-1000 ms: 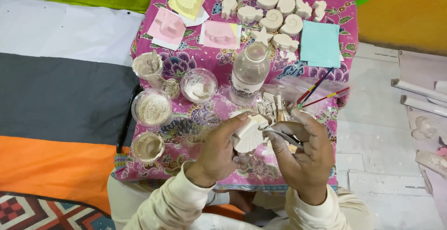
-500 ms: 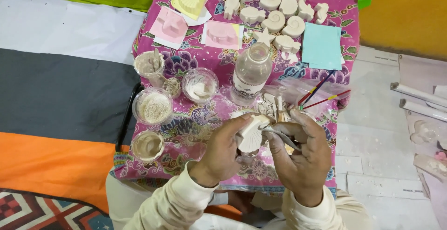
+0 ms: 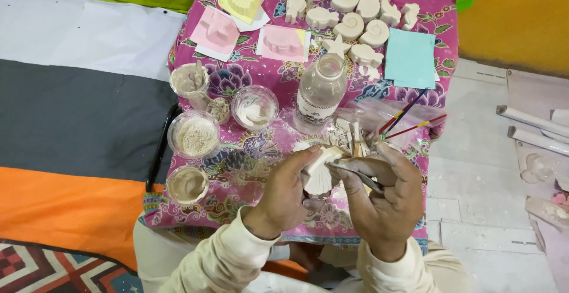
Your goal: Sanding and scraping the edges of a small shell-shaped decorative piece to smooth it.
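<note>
Four cups; one bottle; three moulds.

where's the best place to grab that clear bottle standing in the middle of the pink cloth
Probably around the upper body of the clear bottle, coming from the near side. It stands upright with straight walls, cups crowd its left and white castings lie behind it, while the side toward the left hand is open.

Setting: we read this as a small home craft workspace for plaster casting. A low table under a pink floral cloth carries rows of white plaster shell casts, pastel moulds, cups of powder and slurry, a clear bottle and paintbrushes. A striped mat covers the floor beside it.
</note>
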